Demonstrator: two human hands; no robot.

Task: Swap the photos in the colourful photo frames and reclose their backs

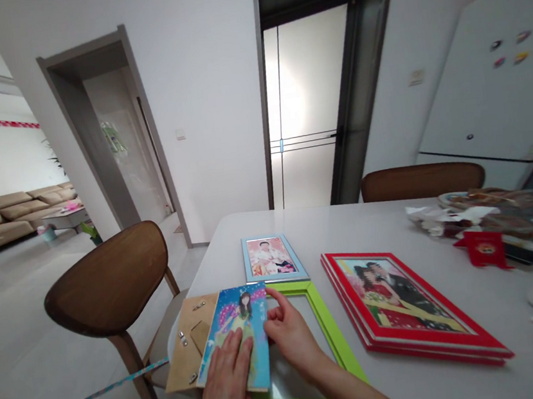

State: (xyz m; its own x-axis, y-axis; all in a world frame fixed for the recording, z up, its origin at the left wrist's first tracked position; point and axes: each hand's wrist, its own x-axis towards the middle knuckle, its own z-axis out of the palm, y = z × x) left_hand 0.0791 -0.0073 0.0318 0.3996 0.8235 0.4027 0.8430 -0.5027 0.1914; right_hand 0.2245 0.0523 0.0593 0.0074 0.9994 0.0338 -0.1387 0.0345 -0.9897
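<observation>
A blue booklet (245, 338) with a drawn long-haired figure on its cover lies over a brown frame backing board (182, 359) with metal clips. My left hand (224, 373) rests flat on the cover, fingers stretched out. At the booklet's right edge is my right hand (290, 332), its index finger reaching to the top corner and the other fingers curled against the edge. Under the right wrist lies a lime-green picture frame (334, 330), partly covered by the booklet and my forearm. Just beyond it, a light-blue frame (245, 260) holds a photo.
Two stacked red picture frames (352, 305) lie on the white table (347, 225) to the right. Farther right are a red packet (484, 249), crumpled tissue and plastic-wrapped items. Brown chairs stand at the left (111, 277) and far side (422, 180). A patterned strip (123, 381) sticks out past the table's left edge.
</observation>
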